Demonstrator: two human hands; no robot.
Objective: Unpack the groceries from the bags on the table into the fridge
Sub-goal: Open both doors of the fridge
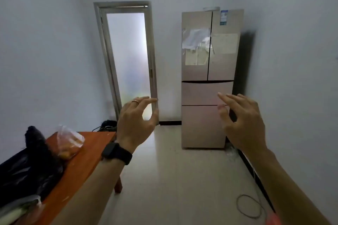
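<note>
A tall pinkish-beige fridge (208, 71) stands against the far wall, all its doors and drawers closed, with papers stuck on the upper doors. On the orange table (86, 155) at the lower left lie a black bag (27, 166), a clear bag of orange-coloured food (69, 142) and, at the bottom edge, a clear bag with pale green vegetables (16, 210). My left hand (137, 120) and my right hand (241, 120) are raised in mid-air in front of me, fingers loosely spread, both holding nothing. Neither hand touches the bags or the fridge.
A narrow frosted-glass door (128, 60) with a metal frame is left of the fridge. Dark cables (108, 125) lie on the floor by the door. A thin cord loop (248, 206) lies on the pale tiled floor at the right wall.
</note>
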